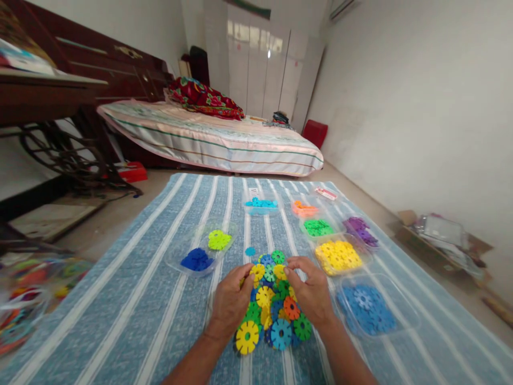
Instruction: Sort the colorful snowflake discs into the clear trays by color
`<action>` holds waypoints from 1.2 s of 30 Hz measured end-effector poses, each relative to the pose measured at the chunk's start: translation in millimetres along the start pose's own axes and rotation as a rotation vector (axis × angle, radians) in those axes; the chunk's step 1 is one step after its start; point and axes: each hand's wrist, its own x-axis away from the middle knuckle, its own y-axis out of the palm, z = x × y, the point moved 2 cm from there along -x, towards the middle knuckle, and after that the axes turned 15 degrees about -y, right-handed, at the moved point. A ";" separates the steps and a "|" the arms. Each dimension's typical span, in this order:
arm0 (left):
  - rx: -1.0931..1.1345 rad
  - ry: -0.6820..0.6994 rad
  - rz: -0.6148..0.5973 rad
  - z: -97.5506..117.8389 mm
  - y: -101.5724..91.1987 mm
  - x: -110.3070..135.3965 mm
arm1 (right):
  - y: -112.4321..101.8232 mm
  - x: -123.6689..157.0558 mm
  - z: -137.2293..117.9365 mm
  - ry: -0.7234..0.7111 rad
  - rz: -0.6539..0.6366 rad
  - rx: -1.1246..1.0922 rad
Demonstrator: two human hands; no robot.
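A cluster of notched plastic discs in yellow, green, blue and orange lies on the striped cloth in front of me. My left hand is at its left side, thumb and fingers closed on a yellow notched disc. On the opposite side, my right hand pinches another yellow notched disc. Both discs sit at the cluster's upper part; whether they are joined to it I cannot tell. A single blue disc lies flat just beyond my left hand.
Clear containers hold sorted discs: blue, yellow, green, purple, orange, light blue. At left, one tray holds dark blue and lime discs. A bed stands behind; a cardboard box sits right.
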 end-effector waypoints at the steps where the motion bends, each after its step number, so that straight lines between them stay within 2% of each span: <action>1: 0.000 0.000 -0.001 -0.1 0.1 0.2 | -7.2 -3.3 -5.5 -0.020 0.014 0.035; 4: -0.005 -0.004 -0.005 -0.1 0.3 0.9 | -38.2 -16.6 -14.0 -0.071 0.089 0.188; 8: -0.008 0.003 -0.006 0.8 0.6 2.0 | -88.1 -33.1 7.9 0.018 0.221 0.514; 11: -0.014 0.004 -0.009 1.1 1.3 2.6 | -103.1 -32.5 30.0 0.136 0.134 0.765; 14: -0.024 0.005 -0.018 0.9 2.4 3.1 | -85.4 -20.0 29.5 0.063 0.097 0.702; 16: -0.028 0.011 -0.018 0.5 2.7 3.3 | -59.0 -11.0 19.6 -0.017 0.030 0.530; 18: -0.026 0.023 -0.017 0.1 2.5 3.3 | -28.4 -5.5 9.2 -0.060 -0.092 0.402; 22: -0.015 0.038 -0.028 -0.2 1.5 3.2 | 22.8 -7.9 -1.1 -0.107 -0.296 0.359; 25: 0.010 0.039 -0.042 0.7 1.2 3.5 | 44.0 -13.5 -3.0 -0.145 -0.382 0.363; 27: 0.040 0.023 -0.047 1.2 1.4 4.1 | 45.5 -15.7 -3.7 -0.158 -0.398 0.347; 30: 0.115 -0.033 -0.036 0.2 2.3 4.7 | 21.9 -17.8 -0.6 -0.147 -0.367 0.348; 33: 0.217 -0.104 -0.018 -2.9 4.2 4.0 | -28.8 -21.2 11.5 -0.104 -0.263 0.432; 36: 0.351 -0.176 -0.035 -5.9 6.9 2.2 | -78.5 -22.5 25.5 0.007 -0.138 0.741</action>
